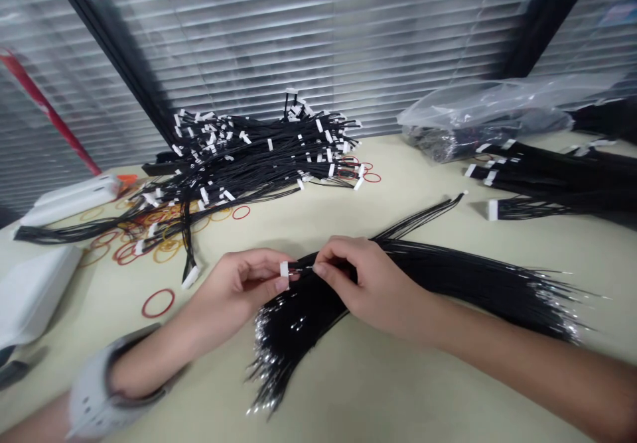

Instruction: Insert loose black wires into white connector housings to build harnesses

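Between the thumb and fingers of my left hand (249,284) is a small white connector housing (284,270). Close to its right, my right hand (368,280) pinches a thin black wire (305,268) by its silvery terminal end, pointing toward the housing. Whether the tip is inside the housing I cannot tell. Under both hands lies a thick bundle of loose black wires (448,267) with bare metal terminals at both ends. A few wires (421,221) with a small white tip stick out behind my right hand.
A heap of black cables with white connectors (249,148) lies at the back. Red and yellow rubber bands (158,303) are scattered at left, near white plastic cases (34,297). More cable bundles (547,181) and a clear plastic bag (478,125) are at right. Window blinds stand behind the table.
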